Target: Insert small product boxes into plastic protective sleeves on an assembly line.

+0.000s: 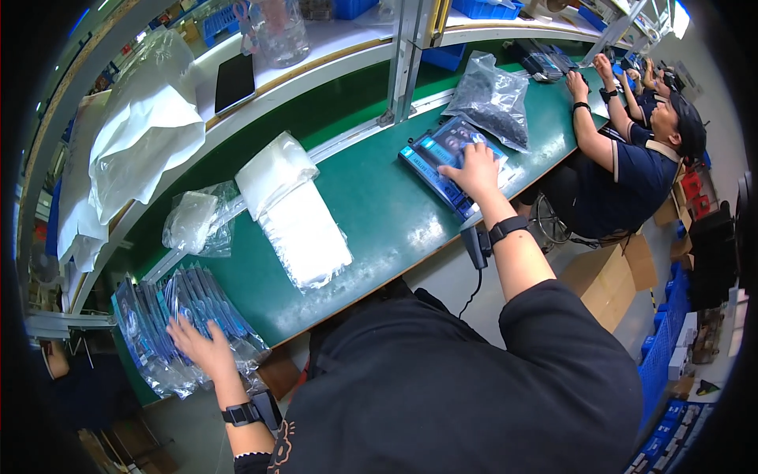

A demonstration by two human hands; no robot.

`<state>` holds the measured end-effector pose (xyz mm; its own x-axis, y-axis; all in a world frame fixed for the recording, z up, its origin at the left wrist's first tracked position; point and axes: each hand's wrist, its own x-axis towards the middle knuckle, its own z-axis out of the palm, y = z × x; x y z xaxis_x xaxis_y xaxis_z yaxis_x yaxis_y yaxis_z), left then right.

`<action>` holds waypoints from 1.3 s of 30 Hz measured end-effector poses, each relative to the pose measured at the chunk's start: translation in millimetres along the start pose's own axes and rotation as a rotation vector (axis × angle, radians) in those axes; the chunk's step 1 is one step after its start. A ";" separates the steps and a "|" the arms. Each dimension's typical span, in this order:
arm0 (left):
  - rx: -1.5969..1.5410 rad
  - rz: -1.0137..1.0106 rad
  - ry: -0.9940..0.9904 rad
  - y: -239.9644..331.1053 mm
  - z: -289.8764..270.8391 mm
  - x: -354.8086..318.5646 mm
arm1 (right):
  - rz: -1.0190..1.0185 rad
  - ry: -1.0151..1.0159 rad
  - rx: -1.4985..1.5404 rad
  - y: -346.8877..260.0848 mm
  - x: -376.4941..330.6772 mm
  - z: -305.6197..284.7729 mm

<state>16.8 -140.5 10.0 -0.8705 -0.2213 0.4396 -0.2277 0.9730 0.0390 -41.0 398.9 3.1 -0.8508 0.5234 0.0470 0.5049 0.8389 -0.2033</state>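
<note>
My left hand (197, 345), fingers spread, rests at the near side of a row of flat blue-and-black packages (178, 304) in clear plastic bags. They overlap on the left end of the green bench. Over to the right, my right hand (478, 171) lies with fingers apart on a stack of flat blue printed packages (434, 158). Its fingertips touch the top one; the hand hides part of the stack. Between my hands lies a pile of clear plastic bags (304, 229), with a crumpled clear bag (201, 220) to its left.
Behind the stack stands a clear bag of small dark parts (491, 99). A metal post (403, 67) rises from the back of the green bench (379, 213). A black tablet-like slab (235, 82) lies on the shelf. Co-workers (632, 158) sit at right, near a cardboard box (608, 284).
</note>
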 end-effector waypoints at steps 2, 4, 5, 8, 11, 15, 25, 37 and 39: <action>-0.285 0.266 0.034 47.4 -20.5 7.1 | -0.096 0.097 -0.032 -12.8 -12.7 -0.8; -0.525 0.508 -0.268 79.0 -13.8 4.8 | -0.121 0.068 -0.012 -17.8 -12.1 -0.4; -0.560 0.579 -0.324 93.9 -8.5 -3.2 | -0.132 0.034 0.077 -15.2 -5.1 5.8; -0.557 0.756 -0.362 130.1 9.0 -14.4 | -0.161 -0.008 0.124 -26.4 -3.6 0.3; -0.617 0.798 -0.465 131.5 39.9 -7.4 | -0.195 -0.051 0.395 -50.7 -30.1 -14.2; -0.633 0.774 -0.445 142.1 30.7 7.0 | 0.032 -0.511 1.138 -68.6 -69.9 -6.4; -0.865 0.514 -0.469 150.0 16.6 10.1 | 0.151 -1.299 1.867 -104.4 -124.0 7.0; -1.247 0.044 -0.691 139.3 30.2 9.6 | 0.048 -1.475 1.674 -135.2 -120.3 13.0; -1.286 -0.329 -0.965 143.0 7.2 16.0 | 0.016 -1.459 1.573 -125.9 -115.8 11.4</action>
<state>-32.8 -5.4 16.2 -0.9069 0.1058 -0.4078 -0.3856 0.1815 0.9046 -7.7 230.9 12.1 -0.7132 -0.5773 -0.3976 0.6575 -0.3541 -0.6651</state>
